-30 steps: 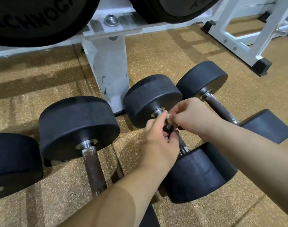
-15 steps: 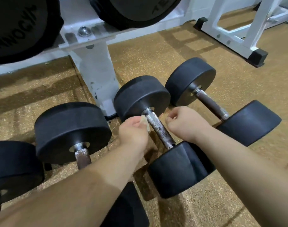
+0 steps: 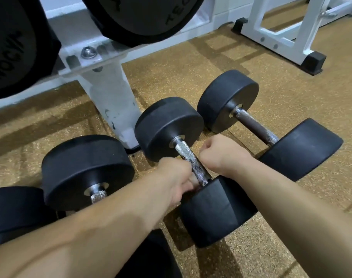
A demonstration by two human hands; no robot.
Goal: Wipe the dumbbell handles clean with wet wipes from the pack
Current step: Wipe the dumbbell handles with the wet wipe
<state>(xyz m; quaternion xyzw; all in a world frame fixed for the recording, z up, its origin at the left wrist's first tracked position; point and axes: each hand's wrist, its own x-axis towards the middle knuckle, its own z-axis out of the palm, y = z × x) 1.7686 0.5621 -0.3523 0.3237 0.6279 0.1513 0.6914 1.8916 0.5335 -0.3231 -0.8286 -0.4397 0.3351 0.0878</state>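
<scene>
Centrally, dumbbell [image 3: 169, 127], likely heavy, rigid; knurled handle [image 3: 188, 155] non-slip, best gripped mid-bar. Left hand [image 3: 174, 177] curled at its 6 o'clock end, right hand [image 3: 221, 155] fisted at 3 o'clock; contents indiscernible.

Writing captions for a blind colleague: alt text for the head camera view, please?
A person's left hand grips the near end of the metal handle of a black dumbbell while the right hand is fisted beside it. More dumbbells lie either side on a speckled gym floor below a white rack; no wipe shows.
</scene>
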